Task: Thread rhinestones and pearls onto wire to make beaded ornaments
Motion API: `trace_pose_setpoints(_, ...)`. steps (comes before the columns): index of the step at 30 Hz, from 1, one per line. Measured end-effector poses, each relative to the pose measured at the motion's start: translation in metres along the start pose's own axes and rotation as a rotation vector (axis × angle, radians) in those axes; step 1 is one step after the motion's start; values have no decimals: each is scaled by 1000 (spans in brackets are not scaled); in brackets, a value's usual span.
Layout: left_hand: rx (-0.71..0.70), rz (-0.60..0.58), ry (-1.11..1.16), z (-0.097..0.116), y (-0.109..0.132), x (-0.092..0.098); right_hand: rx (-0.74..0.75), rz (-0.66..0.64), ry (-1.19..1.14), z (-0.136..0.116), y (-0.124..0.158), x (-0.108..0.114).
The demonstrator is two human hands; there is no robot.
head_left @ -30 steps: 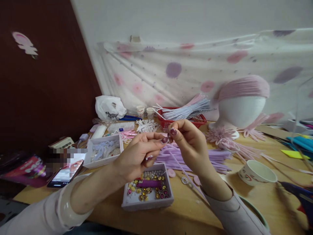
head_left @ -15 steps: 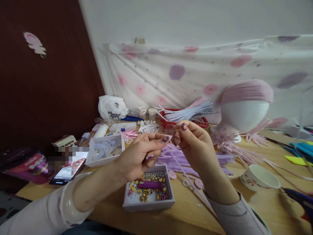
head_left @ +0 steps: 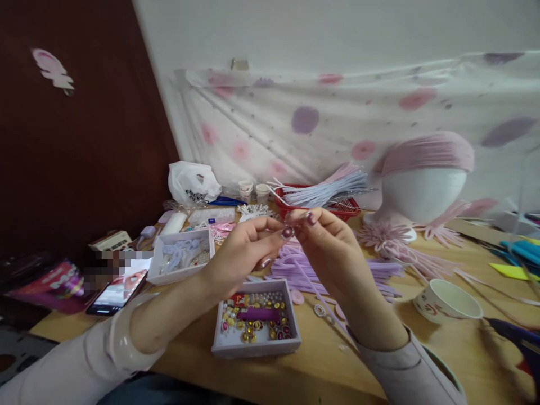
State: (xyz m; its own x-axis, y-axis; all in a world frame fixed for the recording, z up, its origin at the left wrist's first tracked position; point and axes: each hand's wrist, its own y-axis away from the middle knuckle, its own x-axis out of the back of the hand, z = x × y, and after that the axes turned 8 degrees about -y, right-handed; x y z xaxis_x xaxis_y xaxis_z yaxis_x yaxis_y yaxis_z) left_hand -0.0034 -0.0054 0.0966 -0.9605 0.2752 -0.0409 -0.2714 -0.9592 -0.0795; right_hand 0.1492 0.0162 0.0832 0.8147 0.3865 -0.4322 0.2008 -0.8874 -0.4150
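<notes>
My left hand (head_left: 257,243) and my right hand (head_left: 323,239) meet at the fingertips above the table. Each is closed in a pinch, thumb against fingers. What lies between the fingertips is too small and blurred to name. Below them sits a white box (head_left: 257,353) of pearls, gold and dark red gems, with a purple lighter (head_left: 259,314) lying across it. Behind my hands spreads a bundle of lilac pipe cleaners (head_left: 379,275). A round rhinestone piece (head_left: 319,310) rests by my right wrist.
Left are a phone (head_left: 118,289) and a second white box (head_left: 158,273) of beads. A red basket (head_left: 350,211) of pipe cleaners stands behind. To the right are a foam head (head_left: 422,194), a paper bowl (head_left: 447,304) and a dark blue glue gun (head_left: 518,343).
My hands have come together, their fingertips now touching or nearly so. My right hand has shifted left, and the left fingers have curled in closer to it.
</notes>
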Motion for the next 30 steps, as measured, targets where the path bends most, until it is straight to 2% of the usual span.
trace_pose_setpoints(6,-351,139,-497,-16,-25,33,-2,-41,7,-12,-6,2)
trace_pose_setpoints(9,-374,168,-566,-32,-41,50,10,-15,16,-7,-11,8)
trace_pose_setpoints(13,-356,151,-680,-57,-55,60,-90,41,-45,14,-15,17)
trace_pose_setpoints(19,-336,125,-930,-86,-57,64,-227,81,39,55,7,39)
trace_pose_setpoints(23,-329,44,-1044,-97,-59,56,-254,96,101,72,28,54)
trace_pose_setpoints(26,-327,23,-1067,-99,-58,48,-209,63,215,80,39,62)
trace_pose_setpoints(30,-252,-22,-1074,-87,-43,44,-82,25,420,80,52,68)
